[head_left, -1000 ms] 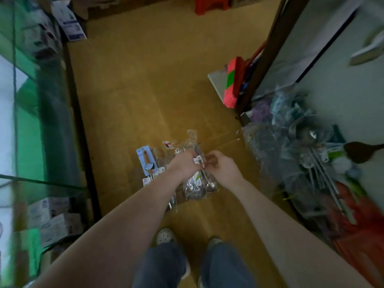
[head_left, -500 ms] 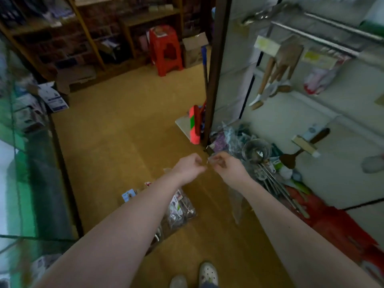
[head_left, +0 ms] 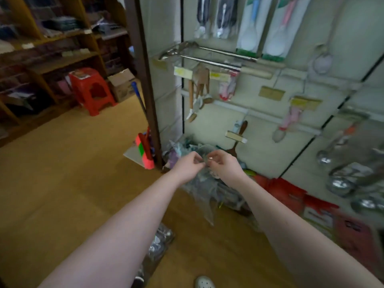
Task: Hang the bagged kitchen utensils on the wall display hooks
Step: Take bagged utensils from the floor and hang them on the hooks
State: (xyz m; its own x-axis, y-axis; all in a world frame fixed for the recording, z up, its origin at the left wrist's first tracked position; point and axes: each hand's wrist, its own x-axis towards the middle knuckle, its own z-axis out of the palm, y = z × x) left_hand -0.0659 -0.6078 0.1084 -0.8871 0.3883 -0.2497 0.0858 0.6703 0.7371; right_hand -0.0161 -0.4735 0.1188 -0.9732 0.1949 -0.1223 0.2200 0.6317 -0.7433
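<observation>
**Both hands pinch a clear bag's top**

Our left hand and right hand meet close together, fingers curled and pinching the top edge of a utensil bag. The bag is see-through and blurred, so we cannot tell its contents. It hangs below our fingers, near the wall display.

stool: red | floor: tan | boxes: seemingly red

Head view (only one): faces forward-down, near hands, toward wall display.
</observation>
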